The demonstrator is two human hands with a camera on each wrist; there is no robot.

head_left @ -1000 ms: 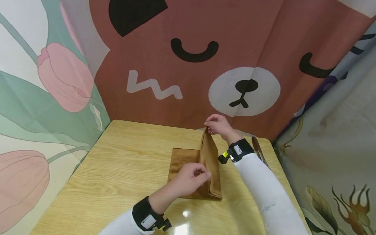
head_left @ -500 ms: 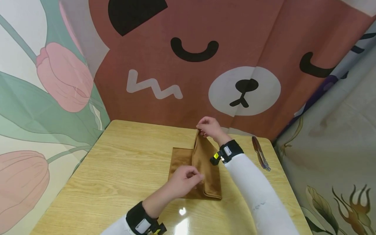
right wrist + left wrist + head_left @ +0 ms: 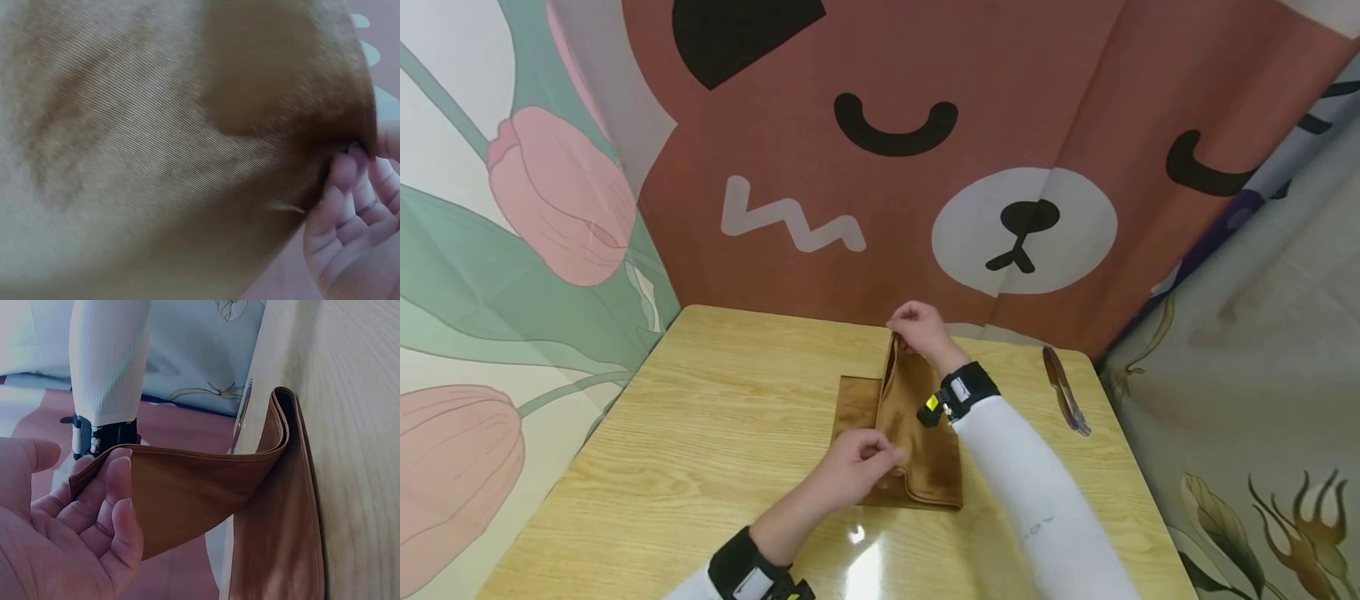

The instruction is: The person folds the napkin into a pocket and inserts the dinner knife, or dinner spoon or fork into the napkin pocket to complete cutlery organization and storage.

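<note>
A brown cloth napkin (image 3: pixel 925 433) lies folded on the table, its upper layer raised as a flap. At the flap's far corner my right hand (image 3: pixel 921 329) pinches the edge; in the right wrist view its fingertips (image 3: pixel 344 172) hold the cloth's rim. My left hand (image 3: pixel 853 467) holds the near corner of the same flap. The left wrist view has this corner among the fingers (image 3: pixel 122 519), with the thumb apart from them. Between my hands the flap (image 3: pixel 181 494) hangs stretched, and the lower layer stays flat on the table, partly covered by the flap and left hand.
A slim utensil (image 3: pixel 1063 390) with a brown part and a shiny end lies near the right edge of the wooden table (image 3: pixel 722 400). Behind the table hangs a curtain (image 3: pixel 887 208) with a bear print. Patterned cloths hang on both sides.
Both hands have moved left with the raised flap, the right hand also slightly lower. More of the lower layer is covered. The utensil, partly behind the right arm before, is now in full view.
</note>
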